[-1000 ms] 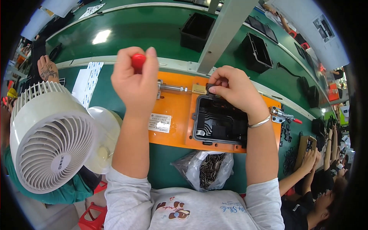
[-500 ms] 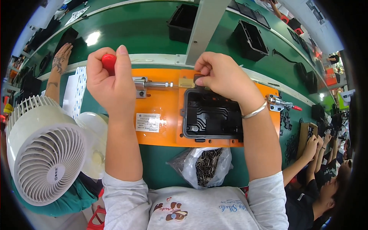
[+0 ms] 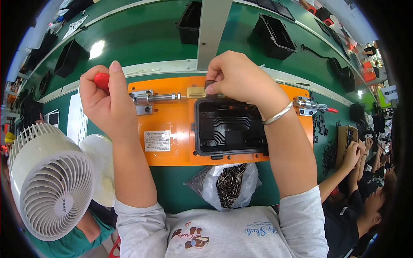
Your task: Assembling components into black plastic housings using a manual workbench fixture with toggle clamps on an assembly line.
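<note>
My left hand (image 3: 103, 101) is closed round the red handle (image 3: 102, 81) of a push-type toggle clamp (image 3: 146, 98), with the thumb pointing up. The clamp's steel rod points right at a small brass-coloured block (image 3: 195, 92). Just right of that block, my right hand (image 3: 236, 77) pinches a small dark piece (image 3: 210, 84) between thumb and fingers, at the upper edge of a black rectangular housing (image 3: 223, 153). The housing lies open side up on an orange fixture plate (image 3: 172, 120). My right wrist and forearm cover its right side.
A second toggle clamp (image 3: 306, 105) with a red tip sits at the plate's right end. A plastic bag of small metal pins (image 3: 230, 185) lies in front. A white fan (image 3: 56, 185) stands left. Black bins (image 3: 275, 36) sit beyond a rail. Co-workers' hands (image 3: 355, 152) are at the right.
The whole view has shifted, so plate and hands appear farther left. Both hands keep their grips. A co-worker's tattooed arm at the far left has gone from view.
</note>
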The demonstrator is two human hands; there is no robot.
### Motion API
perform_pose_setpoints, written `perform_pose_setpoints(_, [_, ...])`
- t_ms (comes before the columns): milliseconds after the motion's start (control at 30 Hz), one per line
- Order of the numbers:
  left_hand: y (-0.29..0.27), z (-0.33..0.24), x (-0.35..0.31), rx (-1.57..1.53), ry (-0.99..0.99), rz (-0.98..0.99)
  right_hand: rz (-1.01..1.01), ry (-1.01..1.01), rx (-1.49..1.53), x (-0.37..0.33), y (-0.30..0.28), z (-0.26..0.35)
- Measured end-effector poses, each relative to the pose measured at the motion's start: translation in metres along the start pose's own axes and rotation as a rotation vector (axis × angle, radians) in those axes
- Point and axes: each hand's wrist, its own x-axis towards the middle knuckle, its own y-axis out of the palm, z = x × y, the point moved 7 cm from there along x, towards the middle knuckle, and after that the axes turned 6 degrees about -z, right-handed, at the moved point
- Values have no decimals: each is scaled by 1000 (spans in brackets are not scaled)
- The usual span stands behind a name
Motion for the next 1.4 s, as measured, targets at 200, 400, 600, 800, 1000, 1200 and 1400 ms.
perform_pose_setpoints(200, [-12, 1, 12, -59, -91, -130, 27, 113, 37, -3, 0, -2])
perform_pose_setpoints(400, [-26, 9, 28, -302, -208, -186, 12, 101, 41, -4, -2, 3])
perform_pose_setpoints(600, [6, -3, 1, 18, -100, 88, -4, 72, 16, -4, -2, 4])
perform_pose_setpoints(800, [16, -6, -7, 161, 40, 159, -29, 28, -10, -2, 0, 4])
perform_pose_setpoints(1000, [19, -7, -10, 185, 40, 197, -52, 12, -16, -1, 0, 5])
perform_pose_setpoints(1200, [25, -8, -15, 247, 47, 234, -65, 5, -23, -1, 1, 3])
perform_pose_setpoints(1400, [28, -7, -18, 234, 44, 272, -69, -11, -31, 0, 3, 3])
